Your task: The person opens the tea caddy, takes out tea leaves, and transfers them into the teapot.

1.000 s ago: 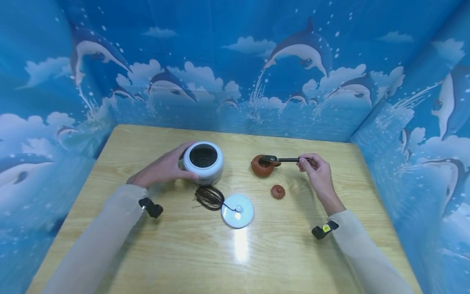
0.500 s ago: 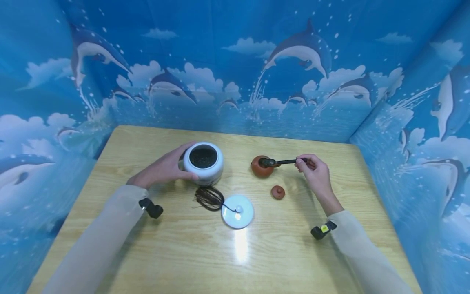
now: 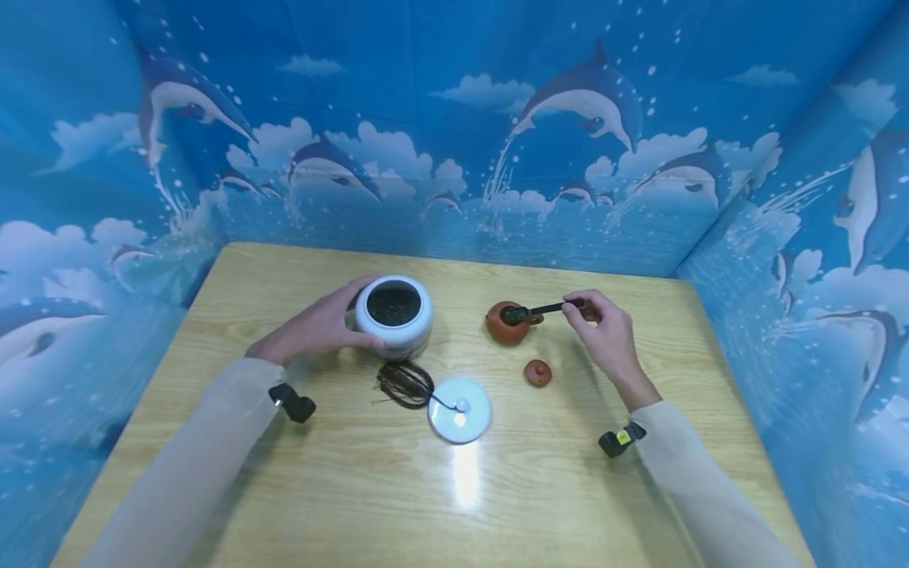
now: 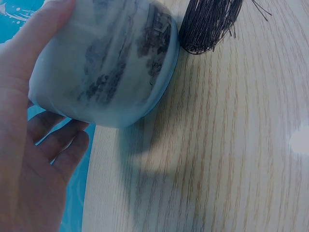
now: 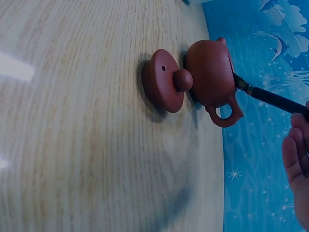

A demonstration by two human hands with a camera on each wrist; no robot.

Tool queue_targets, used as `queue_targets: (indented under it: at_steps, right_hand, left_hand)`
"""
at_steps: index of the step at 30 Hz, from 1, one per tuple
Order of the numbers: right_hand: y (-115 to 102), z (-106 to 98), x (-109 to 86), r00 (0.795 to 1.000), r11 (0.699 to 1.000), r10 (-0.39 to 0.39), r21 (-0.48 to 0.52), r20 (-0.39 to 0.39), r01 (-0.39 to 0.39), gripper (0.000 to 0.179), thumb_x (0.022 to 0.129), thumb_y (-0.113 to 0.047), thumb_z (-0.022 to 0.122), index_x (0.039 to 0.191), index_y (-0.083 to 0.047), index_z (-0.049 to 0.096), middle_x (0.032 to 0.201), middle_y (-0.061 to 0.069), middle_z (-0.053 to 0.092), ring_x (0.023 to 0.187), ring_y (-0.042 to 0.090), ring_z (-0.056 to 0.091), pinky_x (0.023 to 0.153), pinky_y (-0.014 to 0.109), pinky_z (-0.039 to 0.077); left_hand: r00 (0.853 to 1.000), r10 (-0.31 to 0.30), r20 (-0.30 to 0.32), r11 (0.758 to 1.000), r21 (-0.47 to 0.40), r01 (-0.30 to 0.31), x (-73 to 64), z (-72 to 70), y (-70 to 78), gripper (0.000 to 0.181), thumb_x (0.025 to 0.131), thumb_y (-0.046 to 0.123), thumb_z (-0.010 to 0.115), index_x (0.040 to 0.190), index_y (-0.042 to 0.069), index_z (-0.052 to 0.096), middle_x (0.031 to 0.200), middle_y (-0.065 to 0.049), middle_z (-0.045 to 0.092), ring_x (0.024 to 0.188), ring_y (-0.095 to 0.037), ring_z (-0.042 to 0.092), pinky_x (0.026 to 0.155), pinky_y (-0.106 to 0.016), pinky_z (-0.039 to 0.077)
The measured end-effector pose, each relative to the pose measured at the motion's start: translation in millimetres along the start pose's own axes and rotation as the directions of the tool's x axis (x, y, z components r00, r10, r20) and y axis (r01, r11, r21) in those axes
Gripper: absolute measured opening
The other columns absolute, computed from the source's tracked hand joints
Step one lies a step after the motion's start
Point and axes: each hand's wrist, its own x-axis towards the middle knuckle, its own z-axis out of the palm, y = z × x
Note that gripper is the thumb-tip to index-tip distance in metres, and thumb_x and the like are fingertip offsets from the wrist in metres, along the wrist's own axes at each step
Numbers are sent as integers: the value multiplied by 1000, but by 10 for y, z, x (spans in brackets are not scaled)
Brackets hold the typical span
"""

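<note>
My left hand (image 3: 327, 322) grips the side of a white jar (image 3: 406, 341), thumb at the front and fingers round the back. Dark, loose leaves, like tea, lie inside the jar; its painted landscape shows in the left wrist view. With thumb and fingers, my right hand (image 3: 609, 339) pinches the black handle of a tea scoop (image 3: 548, 308). The scoop's head dips into the mouth of a small brown clay teapot (image 3: 501, 330), handle end tilted up. In the right wrist view the teapot (image 5: 208, 72) stands upright, its loop handle below the scoop.
The teapot's round lid (image 3: 537, 373) lies knob up on the wooden table (image 3: 355, 497), in front of the pot. A white jar lid (image 3: 454, 422) with a dark cord and tassel (image 3: 405, 384) lies before the jar. Dolphin-printed curtains (image 3: 426, 102) enclose the table's back and sides.
My right hand has shifted slightly left, and the scoop has gone from nearly level to handle end up, its head lower in the teapot's mouth. Left hand and jar stay put.
</note>
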Motion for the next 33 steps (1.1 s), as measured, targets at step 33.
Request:
queue_targets:
  at_steps: [33]
  right_hand:
    - [90, -134, 1, 987, 973, 157, 167, 25, -159, 32, 111, -26, 65, 128, 1, 71, 103, 0, 75, 90, 5, 70, 79, 16, 60]
  left_hand:
    - [1000, 0, 1, 1000, 3, 0, -5, -10, -4, 128, 74, 62, 96, 174, 34, 22, 179, -2, 32, 165, -34, 30, 132, -71, 24]
